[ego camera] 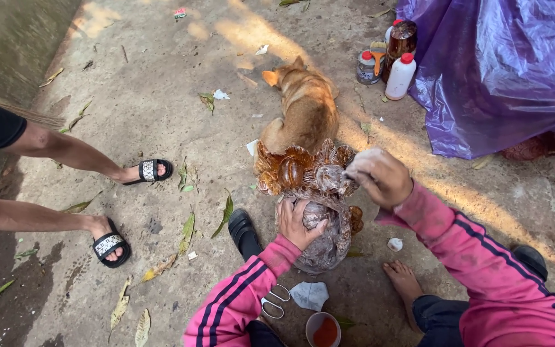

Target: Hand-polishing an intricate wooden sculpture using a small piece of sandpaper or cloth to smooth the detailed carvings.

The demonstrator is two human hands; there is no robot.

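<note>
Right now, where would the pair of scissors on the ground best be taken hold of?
By the ring handles of the scissors, coming from above. The loops lie flat and open on the concrete beside the left hand's pink sleeve; the blade end is hidden under that sleeve, so its direction cannot be told.

concrete ground point(149, 122) | dog point(306, 109) | bottles point(393, 61) | scissors point(276, 302) | leaves point(187, 232)
</note>
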